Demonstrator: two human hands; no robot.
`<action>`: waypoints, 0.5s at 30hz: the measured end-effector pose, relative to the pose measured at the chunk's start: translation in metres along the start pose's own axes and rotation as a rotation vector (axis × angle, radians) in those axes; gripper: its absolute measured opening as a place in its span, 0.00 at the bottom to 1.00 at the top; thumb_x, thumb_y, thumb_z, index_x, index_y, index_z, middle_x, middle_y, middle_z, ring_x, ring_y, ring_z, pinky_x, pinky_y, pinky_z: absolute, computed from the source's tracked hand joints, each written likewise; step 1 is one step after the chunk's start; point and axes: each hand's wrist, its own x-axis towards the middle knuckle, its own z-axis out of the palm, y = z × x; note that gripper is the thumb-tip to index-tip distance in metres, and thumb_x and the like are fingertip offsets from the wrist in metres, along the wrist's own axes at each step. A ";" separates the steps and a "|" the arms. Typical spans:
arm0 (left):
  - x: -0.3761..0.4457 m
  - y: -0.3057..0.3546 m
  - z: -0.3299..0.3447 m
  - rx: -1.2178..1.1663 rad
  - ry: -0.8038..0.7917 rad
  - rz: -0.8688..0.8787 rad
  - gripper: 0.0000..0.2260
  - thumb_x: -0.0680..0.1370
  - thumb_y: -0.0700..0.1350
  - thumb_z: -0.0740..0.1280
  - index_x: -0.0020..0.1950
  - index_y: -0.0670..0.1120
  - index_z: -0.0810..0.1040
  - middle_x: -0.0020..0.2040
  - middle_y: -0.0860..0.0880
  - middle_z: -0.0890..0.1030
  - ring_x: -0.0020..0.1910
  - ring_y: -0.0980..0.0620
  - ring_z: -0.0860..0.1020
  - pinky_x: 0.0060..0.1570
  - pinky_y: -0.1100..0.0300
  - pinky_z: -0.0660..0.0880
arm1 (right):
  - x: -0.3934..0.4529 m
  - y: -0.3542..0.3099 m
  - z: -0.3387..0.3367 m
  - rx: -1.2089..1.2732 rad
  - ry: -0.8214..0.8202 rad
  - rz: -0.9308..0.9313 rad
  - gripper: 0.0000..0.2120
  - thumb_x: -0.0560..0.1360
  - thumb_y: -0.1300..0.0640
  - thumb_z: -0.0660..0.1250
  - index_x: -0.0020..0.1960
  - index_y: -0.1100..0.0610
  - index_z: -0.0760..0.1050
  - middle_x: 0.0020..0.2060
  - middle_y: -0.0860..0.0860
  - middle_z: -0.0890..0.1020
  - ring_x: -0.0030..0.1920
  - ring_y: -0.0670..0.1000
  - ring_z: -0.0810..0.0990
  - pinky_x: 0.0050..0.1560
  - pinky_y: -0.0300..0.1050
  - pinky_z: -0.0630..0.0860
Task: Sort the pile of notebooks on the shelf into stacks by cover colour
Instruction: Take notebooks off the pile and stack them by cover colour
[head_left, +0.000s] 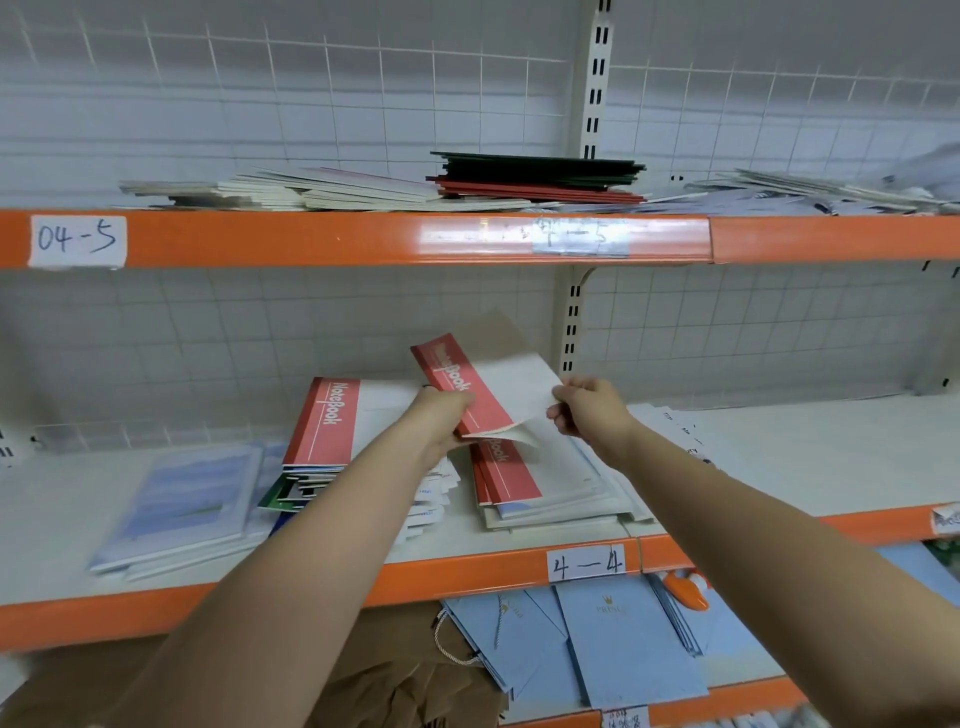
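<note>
I hold a red-and-white notebook (498, 384) tilted above the middle shelf (779, 457). My left hand (441, 421) grips its red spine edge and my right hand (587, 408) pinches its white right edge. A brown cover shows behind it. Below it lies a pile with another red-and-white notebook (511, 475) on top. To the left a stack topped by a red-and-white notebook (332, 421) rests on mixed covers. At far left lies a stack of pale blue notebooks (182, 506).
The upper shelf, labelled 04-5 (77, 240), carries white notebooks (311, 189), a dark green and red stack (540, 176) and loose papers at right. Below the 4-4 label (586, 564) lie blue paper bags (623, 639), brown paper and an orange object (688, 590).
</note>
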 end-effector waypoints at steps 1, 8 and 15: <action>0.002 -0.002 0.002 -0.046 0.051 0.000 0.11 0.79 0.32 0.59 0.59 0.40 0.70 0.51 0.41 0.79 0.47 0.46 0.79 0.40 0.53 0.77 | 0.000 0.002 0.001 -0.092 -0.028 -0.024 0.10 0.80 0.64 0.57 0.41 0.60 0.73 0.28 0.55 0.78 0.25 0.48 0.72 0.28 0.38 0.71; 0.004 0.014 -0.042 0.159 0.300 0.109 0.12 0.76 0.33 0.58 0.57 0.42 0.70 0.43 0.44 0.77 0.45 0.44 0.79 0.56 0.42 0.76 | 0.012 0.030 -0.009 -0.821 -0.007 -0.093 0.13 0.78 0.53 0.63 0.58 0.60 0.74 0.47 0.57 0.82 0.42 0.54 0.81 0.43 0.44 0.77; -0.006 0.023 -0.110 0.461 0.403 0.124 0.09 0.76 0.31 0.58 0.39 0.43 0.71 0.35 0.42 0.76 0.32 0.47 0.75 0.39 0.56 0.75 | 0.017 0.056 -0.011 -1.371 -0.126 0.161 0.37 0.70 0.33 0.64 0.67 0.59 0.68 0.44 0.53 0.77 0.43 0.52 0.76 0.43 0.44 0.75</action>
